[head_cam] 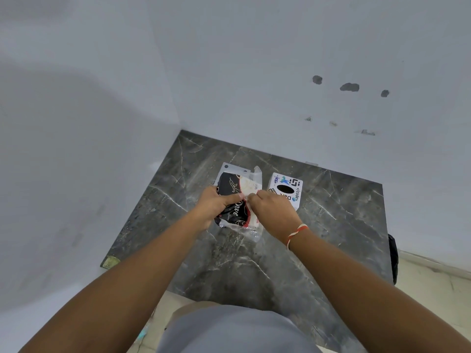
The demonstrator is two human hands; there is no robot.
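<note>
Item: packet (230,186), black w/ red-white print in clear wrap, lies flat on marble counter (331,225), just left of white stickered box (289,186). L hand (216,205) grips packet mid-body, fingers curled round it. R hand (272,212), nearer the box, pinches wrap edge; both hands' fingertips meet. Thread band (297,231) on R wrist.

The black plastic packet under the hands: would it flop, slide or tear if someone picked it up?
The black plastic packet probably flops: its clear edges look crumpled and bend where the left hand and right hand pinch it. It seems light, looking thin and flattish. Its glossy film may slide easily on the polished table.
</note>
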